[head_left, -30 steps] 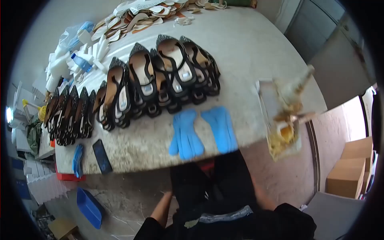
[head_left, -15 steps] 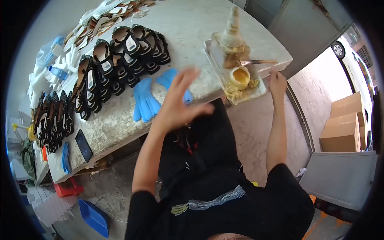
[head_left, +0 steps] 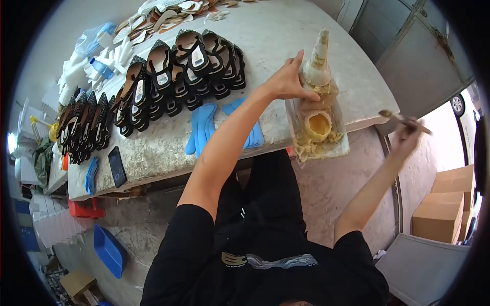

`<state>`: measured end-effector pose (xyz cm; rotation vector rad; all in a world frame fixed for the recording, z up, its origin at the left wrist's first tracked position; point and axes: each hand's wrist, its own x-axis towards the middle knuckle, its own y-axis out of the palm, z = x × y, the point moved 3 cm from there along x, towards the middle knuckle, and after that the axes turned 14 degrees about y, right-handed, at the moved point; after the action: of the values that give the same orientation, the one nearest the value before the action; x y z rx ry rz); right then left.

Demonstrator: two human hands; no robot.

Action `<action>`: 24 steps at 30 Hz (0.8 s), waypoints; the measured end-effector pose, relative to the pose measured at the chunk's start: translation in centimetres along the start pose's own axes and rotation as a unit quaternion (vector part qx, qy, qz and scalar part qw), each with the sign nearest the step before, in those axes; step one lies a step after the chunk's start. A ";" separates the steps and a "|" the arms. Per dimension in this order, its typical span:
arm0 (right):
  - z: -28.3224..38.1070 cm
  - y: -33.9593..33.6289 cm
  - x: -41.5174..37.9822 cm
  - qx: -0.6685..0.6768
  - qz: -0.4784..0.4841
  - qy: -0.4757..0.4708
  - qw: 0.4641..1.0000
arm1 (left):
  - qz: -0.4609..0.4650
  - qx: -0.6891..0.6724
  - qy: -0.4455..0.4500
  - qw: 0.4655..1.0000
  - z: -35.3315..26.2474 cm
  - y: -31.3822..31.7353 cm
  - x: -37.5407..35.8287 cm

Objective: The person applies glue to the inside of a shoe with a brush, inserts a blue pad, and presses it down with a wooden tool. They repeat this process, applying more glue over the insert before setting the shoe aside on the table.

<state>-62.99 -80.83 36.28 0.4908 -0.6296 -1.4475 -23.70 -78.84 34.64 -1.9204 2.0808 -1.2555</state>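
Note:
My right hand point(head_left: 405, 140) grips a paintbrush point(head_left: 406, 121) by its handle, off the table's right end, with the bristles pointing left. My left hand point(head_left: 290, 80) reaches to the left side of a glue-crusted tray point(head_left: 343, 145). Its thumb and fingers are spread, the thumb close to the base of a pale cone-shaped bottle point(head_left: 318, 64) that stands at the tray's far end. At the near end sits a round pot point(head_left: 318, 126) of yellow glue, with dried clumps around it.
Blue gloves point(head_left: 204, 125) lie left of the tray. Black slingback shoes point(head_left: 189, 64) stand stacked beyond them. A phone point(head_left: 117, 167) rests near the table's front edge. Insoles point(head_left: 153, 23) are heaped at the back. Cardboard boxes point(head_left: 438, 217) stand on the right.
My right hand has picked the brush up off the tray and carried it right. My left hand has moved from above the gloves to the tray. The view has shifted.

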 end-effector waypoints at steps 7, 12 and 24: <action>1.1 2.7 -10.2 -0.044 0.037 0.090 0.994 | -0.448 0.231 -0.050 0.862 -3.9 -10.3 -12.1; -4.6 2.7 -12.0 0.030 0.261 0.098 0.960 | -0.308 0.537 -0.089 0.780 1.6 -15.1 -12.9; -6.5 2.4 -11.7 -0.164 0.131 0.092 0.973 | -0.486 0.109 -0.040 0.866 -13.6 -12.9 -18.5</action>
<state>-57.03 -69.44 31.89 0.2660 -0.2849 -1.2071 -16.23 -54.85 42.41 -2.9125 0.7810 -1.3606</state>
